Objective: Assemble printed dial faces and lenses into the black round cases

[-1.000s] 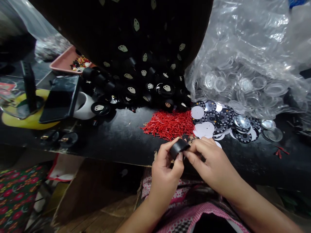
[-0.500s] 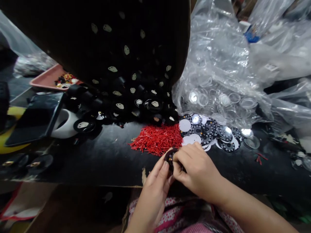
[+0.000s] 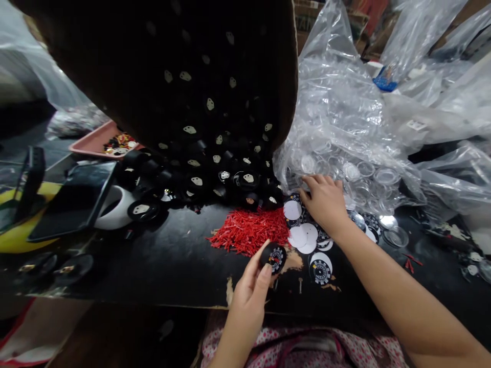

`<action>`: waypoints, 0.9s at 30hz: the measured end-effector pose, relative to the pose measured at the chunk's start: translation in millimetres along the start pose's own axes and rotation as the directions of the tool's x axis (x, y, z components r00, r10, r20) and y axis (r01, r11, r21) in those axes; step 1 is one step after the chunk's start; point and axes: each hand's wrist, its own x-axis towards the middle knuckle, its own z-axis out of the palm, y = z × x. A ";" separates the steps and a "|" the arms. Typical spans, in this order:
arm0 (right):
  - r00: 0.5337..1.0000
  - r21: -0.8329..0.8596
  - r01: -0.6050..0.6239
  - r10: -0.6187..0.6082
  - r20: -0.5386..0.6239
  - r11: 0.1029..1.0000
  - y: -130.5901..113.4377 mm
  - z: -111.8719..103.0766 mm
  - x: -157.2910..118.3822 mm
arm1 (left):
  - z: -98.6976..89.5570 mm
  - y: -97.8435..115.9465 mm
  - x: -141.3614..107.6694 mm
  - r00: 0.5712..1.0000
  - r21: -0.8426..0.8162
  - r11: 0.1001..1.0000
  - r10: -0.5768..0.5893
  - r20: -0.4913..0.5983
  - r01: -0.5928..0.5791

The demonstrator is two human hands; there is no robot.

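My left hand grips a small round black gauge by its rim, thumb in front. The gauge has a dial with white markings and a red pointer at its centre. My right hand stretches forward, fingers apart, over the dial discs at the edge of the clear plastic covers. What its fingertips touch is hard to make out. A heap of red pointers lies between the hands and the black gauge housings. A separate dial disc lies near the table edge.
A large dark container spills housings onto the black table. Clear plastic bags rise at right. On the left are a dark flat device, a white ring-shaped object and a pink tray.
My right hand has left the gauge and moved forward and right to the covers. My left hand still holds the gauge, its dial and red pointer now exposed. The view has shifted slightly.
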 end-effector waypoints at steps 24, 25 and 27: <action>0.980 0.635 -0.020 -0.112 0.167 0.772 -50.4 -31.5 -88.1 | 14.2 12.5 2.3 0.975 -0.323 0.926 -0.153 0.159 0.197; 0.968 0.607 -0.064 -0.098 0.231 0.792 -53.8 -30.7 -85.4 | 14.0 10.5 0.8 0.977 -0.278 0.945 -0.126 0.173 0.171; 0.948 0.513 -0.091 -0.083 0.306 0.854 -61.1 -28.5 -81.8 | 13.0 7.2 -2.3 0.972 -0.180 0.975 -0.093 0.214 0.133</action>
